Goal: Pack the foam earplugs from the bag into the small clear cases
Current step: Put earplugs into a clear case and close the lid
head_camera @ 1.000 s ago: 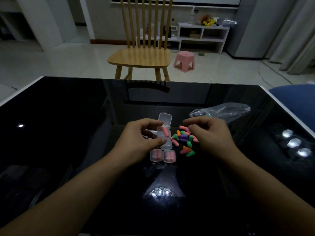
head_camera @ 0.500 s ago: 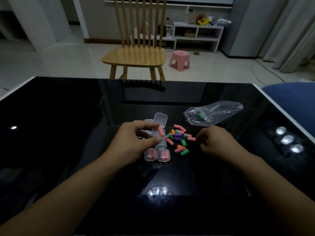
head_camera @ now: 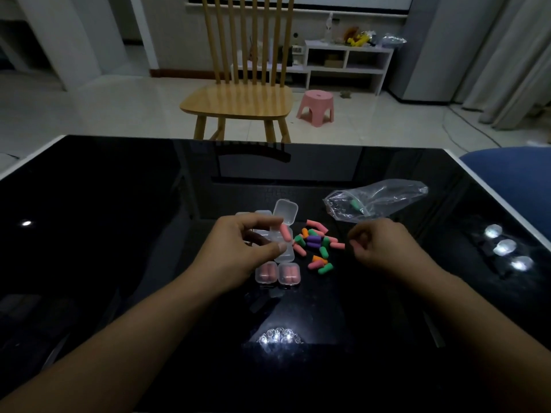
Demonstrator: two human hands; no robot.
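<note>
— Where were the earplugs?

— Loose earplugs [head_camera: 316, 247] lay in a pile between the hands, the bag [head_camera: 374, 202] beyond. The left hand [head_camera: 241, 248] pinched a pink earplug [head_camera: 285, 234] over an open case [head_camera: 283, 231].

— And the right hand [head_camera: 384, 248]?

— Fingers curled (whether round anything, I couldn't tell). Two filled cases [head_camera: 278, 273] sat nearer, side by side.

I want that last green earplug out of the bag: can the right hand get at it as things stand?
Probably yes. The right hand sits just in front of the clear bag, nothing between them. The green earplug lies near the bag's mouth, though the fingers seem to pinch something already.
</note>
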